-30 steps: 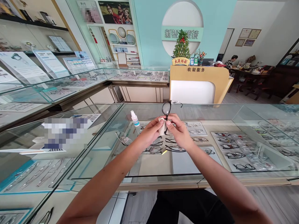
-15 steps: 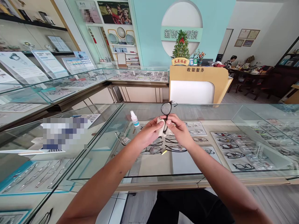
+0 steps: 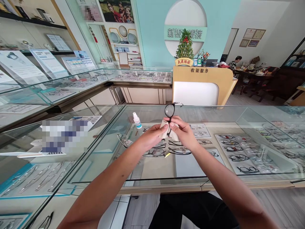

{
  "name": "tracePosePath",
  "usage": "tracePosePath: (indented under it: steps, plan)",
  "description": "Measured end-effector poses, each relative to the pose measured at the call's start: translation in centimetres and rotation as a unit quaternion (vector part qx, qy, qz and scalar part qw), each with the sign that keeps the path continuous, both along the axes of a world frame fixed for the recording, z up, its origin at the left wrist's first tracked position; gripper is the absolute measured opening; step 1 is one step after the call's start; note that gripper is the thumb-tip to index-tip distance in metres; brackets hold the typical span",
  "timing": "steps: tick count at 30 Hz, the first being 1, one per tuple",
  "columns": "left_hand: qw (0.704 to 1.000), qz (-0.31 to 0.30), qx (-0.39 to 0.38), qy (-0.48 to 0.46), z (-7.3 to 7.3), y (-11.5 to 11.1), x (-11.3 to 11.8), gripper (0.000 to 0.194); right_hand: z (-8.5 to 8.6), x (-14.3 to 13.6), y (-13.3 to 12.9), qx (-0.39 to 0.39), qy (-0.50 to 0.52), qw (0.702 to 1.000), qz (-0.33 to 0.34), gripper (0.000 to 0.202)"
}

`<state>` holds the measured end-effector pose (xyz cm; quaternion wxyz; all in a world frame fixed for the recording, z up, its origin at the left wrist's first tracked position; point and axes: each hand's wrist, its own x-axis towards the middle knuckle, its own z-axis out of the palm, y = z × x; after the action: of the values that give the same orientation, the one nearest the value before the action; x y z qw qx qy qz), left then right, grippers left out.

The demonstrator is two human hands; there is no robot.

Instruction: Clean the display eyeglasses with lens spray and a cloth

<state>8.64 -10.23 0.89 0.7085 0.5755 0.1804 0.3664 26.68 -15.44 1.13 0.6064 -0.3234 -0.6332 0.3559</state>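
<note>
Over the glass counter I hold a pair of black-framed eyeglasses [image 3: 169, 110] on end, one round lens upward and a temple pointing right. A pale beige cloth [image 3: 164, 129] wraps the lower lens, which is mostly hidden. My left hand [image 3: 156, 132] is closed, pinching the cloth against that lens with the thumb. Close beside it, my right hand [image 3: 182, 128] is closed around the frame and the cloth's other side, thumb in front. A white spray bottle [image 3: 137, 121] with a blue label stands on the counter left of my hands.
Beneath the counter's glass top [image 3: 152, 182] lie several eyeglasses, including dark frames [image 3: 247, 170] on the right. Blurred leaflets [image 3: 66, 135] lie on the left. Beyond stand more glass showcases [image 3: 140, 83] and a wooden cash desk [image 3: 202, 76]. A person [image 3: 235, 63] sits at the far right.
The eyeglasses have turned slightly, their free temple reaching a little farther right. The cloth's folds have shifted between my fingers. Both hands stay in nearly the same place.
</note>
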Motion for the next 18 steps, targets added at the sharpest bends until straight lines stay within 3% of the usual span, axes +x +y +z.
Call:
tracePosePath:
  steps: [3, 11, 15, 18]
  plan:
    - [1.0, 0.014, -0.013, 0.023, 0.1, 0.0, 0.0, 0.047, 0.0, 0.1, 0.1, -0.003, -0.001, 1.0, -0.004, 0.044]
    - [0.986, 0.142, 0.044, 0.072, 0.0, -1.0, 0.6, 0.057, -0.4, -0.6, 0.0, -0.013, -0.016, 0.998, -0.055, 0.041]
    - [0.988, 0.142, 0.031, 0.06, -0.4, -1.3, 0.8, 0.07, -0.4, -1.1, -0.2, -0.011, 0.0, 0.997, -0.071, 0.027]
    - [0.991, 0.122, 0.034, 0.048, -0.3, -1.3, 0.8, 0.067, -0.3, -1.0, -0.3, -0.014, 0.008, 0.998, -0.067, 0.026]
